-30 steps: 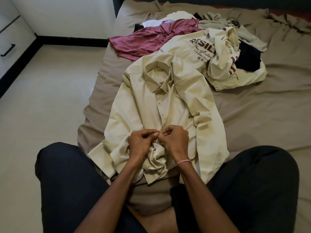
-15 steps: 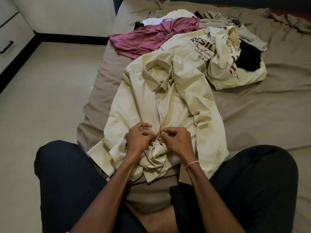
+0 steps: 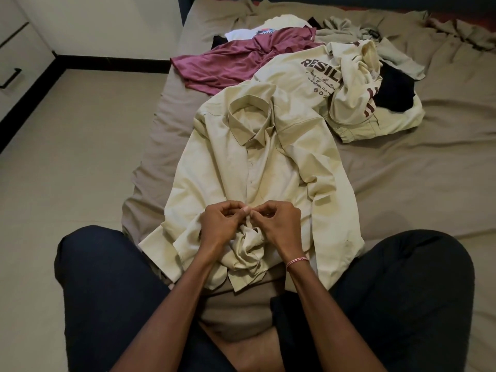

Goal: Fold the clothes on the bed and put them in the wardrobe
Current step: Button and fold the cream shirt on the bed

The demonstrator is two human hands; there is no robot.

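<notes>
A cream button-up shirt [image 3: 268, 162] lies face up on the bed [image 3: 416, 183], collar away from me, its lower part bunched near my knees. My left hand [image 3: 222, 224] and my right hand [image 3: 276, 224] meet at the shirt's front placket, each pinching the fabric edge between thumb and fingers. Behind it lie a cream printed shirt [image 3: 316, 73], a maroon garment [image 3: 236, 63], a white T-shirt [image 3: 241, 34], a black garment [image 3: 391, 92] and a grey-green garment [image 3: 349, 30].
My knees in dark trousers [image 3: 107, 277] rest at the bed's near edge, either side of the shirt. Tiled floor [image 3: 67, 170] lies to the left. A white drawer unit with a black handle [image 3: 10, 79] stands at the far left.
Both hands have crept slightly up the placket and their fingers have shifted on the fabric. The shirt lies as before.
</notes>
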